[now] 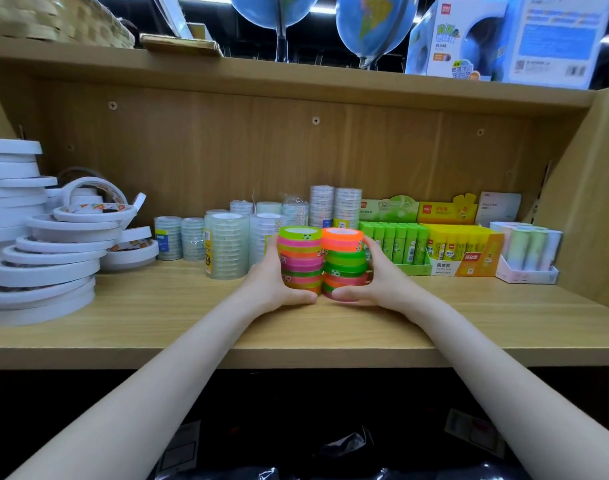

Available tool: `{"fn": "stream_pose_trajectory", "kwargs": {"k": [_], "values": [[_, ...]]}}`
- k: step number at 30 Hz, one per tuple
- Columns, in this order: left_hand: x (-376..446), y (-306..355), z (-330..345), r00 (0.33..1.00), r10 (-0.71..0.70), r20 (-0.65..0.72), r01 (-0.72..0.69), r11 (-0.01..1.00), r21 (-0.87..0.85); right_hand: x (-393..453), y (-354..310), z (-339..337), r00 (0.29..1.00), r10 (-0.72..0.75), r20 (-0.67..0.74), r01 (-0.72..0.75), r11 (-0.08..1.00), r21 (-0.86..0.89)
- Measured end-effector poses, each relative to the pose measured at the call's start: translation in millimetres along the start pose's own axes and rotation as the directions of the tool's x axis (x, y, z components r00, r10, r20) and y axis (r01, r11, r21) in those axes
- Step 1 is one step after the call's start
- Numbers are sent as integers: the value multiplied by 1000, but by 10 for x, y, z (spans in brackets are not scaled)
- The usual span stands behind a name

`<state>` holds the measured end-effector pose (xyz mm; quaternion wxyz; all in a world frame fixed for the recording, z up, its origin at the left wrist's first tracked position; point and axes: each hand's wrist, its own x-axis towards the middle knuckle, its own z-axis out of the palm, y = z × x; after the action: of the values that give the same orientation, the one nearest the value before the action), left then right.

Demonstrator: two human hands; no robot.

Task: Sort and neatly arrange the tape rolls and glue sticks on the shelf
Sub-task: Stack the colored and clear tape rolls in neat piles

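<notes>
The left hand (275, 282) and right hand (372, 282) were cupped around two loose, light, slippery stacks of neon tape rolls (322, 261), best gripped low at the sides.

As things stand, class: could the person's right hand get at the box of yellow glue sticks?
Probably yes, once it lets go. The right hand grips a colourful tape stack; the yellow glue stick box stands just to its right, with bare shelf in front.
</notes>
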<state>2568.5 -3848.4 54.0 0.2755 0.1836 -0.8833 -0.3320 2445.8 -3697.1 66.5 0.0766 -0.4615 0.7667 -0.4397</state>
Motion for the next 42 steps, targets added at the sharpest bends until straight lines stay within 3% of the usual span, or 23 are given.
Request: {"fn": "stream_pose_trajectory", "kwargs": {"k": [2,4,9,12,15,17,19,26,32,37,42], "values": [[-32,-18,-66,997,-8,72,15,995,-101,-27,-10,-52,998,30,52,-35,994,107],[-59,-27,-121,995,-9,100,22,992,-127,-43,-14,-70,996,50,76,-57,993,101],[-25,-16,-117,998,53,-15,-52,996,77,6,-6,-21,999,23,-33,-26,996,-91],[3,-26,-115,999,52,12,-53,996,66,41,9,12,1000,-3,-21,1,992,-123],[-5,-27,-115,998,14,61,-8,995,-100,59,0,-20,1000,30,3,-30,990,138],[-11,-12,-113,1000,-14,0,14,956,-292,71,-2,-71,998,50,23,-55,931,362],[-16,12,-116,998,-46,-35,30,924,-381,84,11,-94,996,48,71,-75,894,441],[19,6,-114,997,-67,-42,48,932,-358,138,39,-48,1000,21,9,-23,947,321],[61,37,-130,999,-35,-32,21,932,-361,198,38,-102,997,-17,74,-23,862,506],[87,35,-116,995,20,-101,-42,975,-219,231,36,-79,998,-64,17,52,913,404],[98,120,-99,996,35,-88,-59,954,-293,245,40,-70,998,-67,1,59,894,445]]}}
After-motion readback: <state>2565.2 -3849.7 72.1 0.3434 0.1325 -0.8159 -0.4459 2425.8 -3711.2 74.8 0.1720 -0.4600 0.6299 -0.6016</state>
